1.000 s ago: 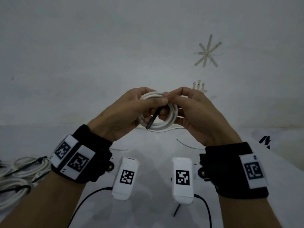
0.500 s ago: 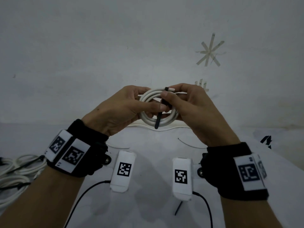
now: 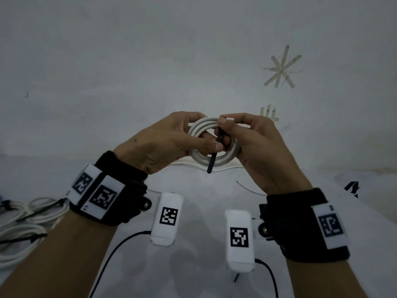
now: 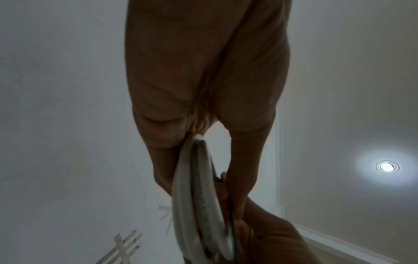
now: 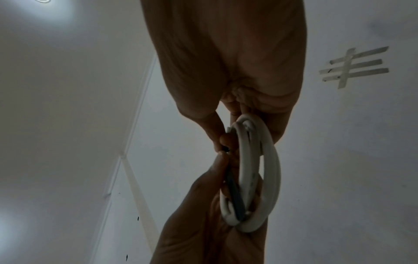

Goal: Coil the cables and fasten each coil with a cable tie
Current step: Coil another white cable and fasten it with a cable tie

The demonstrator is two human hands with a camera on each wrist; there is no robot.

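Observation:
A small coil of white cable (image 3: pixel 217 160) (image 4: pixel 199 205) (image 5: pixel 255 178) is held up in the air between both hands. My left hand (image 3: pixel 171 143) grips its left side, thumb across the front. A black cable tie (image 3: pixel 212 162) (image 5: pixel 235 196) runs down across the coil, its free end hanging below. My right hand (image 3: pixel 247 138) pinches the tie's upper part at the top of the coil, and its other fingers curl behind the coil's right side. How far the tie wraps round the cable is hidden by the fingers.
Several white cable coils with black ties (image 3: pixel 25 222) lie at the left edge of the white table (image 3: pixel 204 201). A loose white cable (image 3: pixel 187 164) lies under the hands. Tape marks (image 3: pixel 281 69) are stuck on the wall behind. Black wires (image 3: pixel 111 254) trail from the wrist cameras.
Both hands have lifted the coil a little higher. The right fingers have shifted up to the top of the coil along the tie, and the tie's free end now hangs lower over the coil.

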